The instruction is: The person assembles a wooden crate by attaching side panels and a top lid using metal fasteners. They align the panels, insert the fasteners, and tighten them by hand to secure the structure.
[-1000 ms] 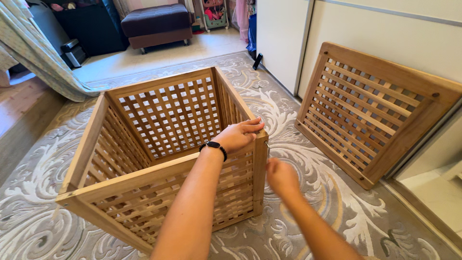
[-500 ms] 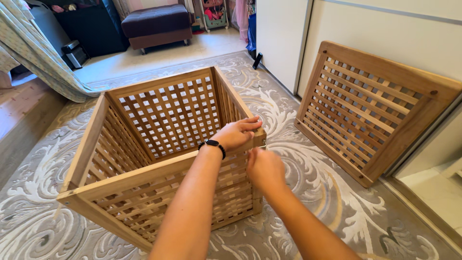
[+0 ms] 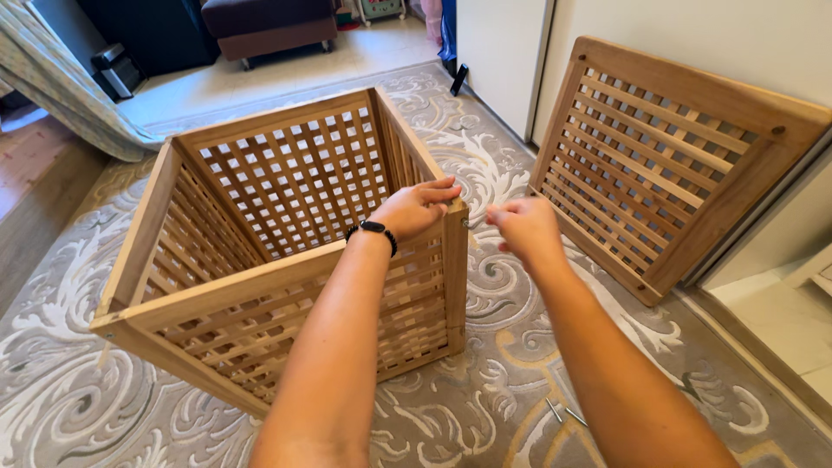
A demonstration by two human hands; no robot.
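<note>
Both hands work the wooden lattice crate (image 3: 286, 260): left hand (image 3: 416, 208) grips its near-right corner; right hand (image 3: 524, 227), risen beside it, fingers pinched together.

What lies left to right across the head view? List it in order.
Curtain → wooden lattice crate → left hand on the crate's corner → right hand → lattice panel leaning against the wall.
</note>
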